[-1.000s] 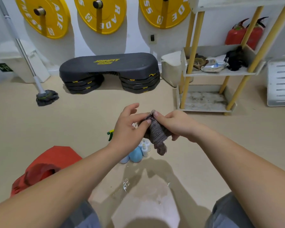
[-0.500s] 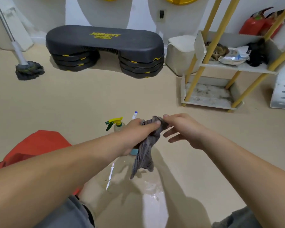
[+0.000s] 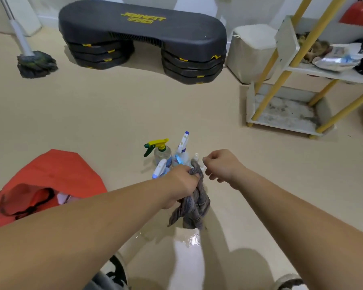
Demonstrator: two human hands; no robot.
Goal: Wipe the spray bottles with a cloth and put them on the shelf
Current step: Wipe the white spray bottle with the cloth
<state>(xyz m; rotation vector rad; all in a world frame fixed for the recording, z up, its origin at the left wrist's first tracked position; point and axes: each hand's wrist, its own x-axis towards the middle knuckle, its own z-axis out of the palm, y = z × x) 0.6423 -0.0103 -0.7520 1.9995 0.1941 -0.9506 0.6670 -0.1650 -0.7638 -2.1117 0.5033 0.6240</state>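
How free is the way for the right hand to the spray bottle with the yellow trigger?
Probably reachable, but not directly. The right hand is near, yet a white-and-blue bottle stands between it and the yellow-trigger bottle. From above, nothing covers it.

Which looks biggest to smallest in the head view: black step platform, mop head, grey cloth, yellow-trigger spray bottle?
1. black step platform
2. grey cloth, though it is nearest the camera
3. mop head
4. yellow-trigger spray bottle, nearly matching the mop head, so that pair is unsure
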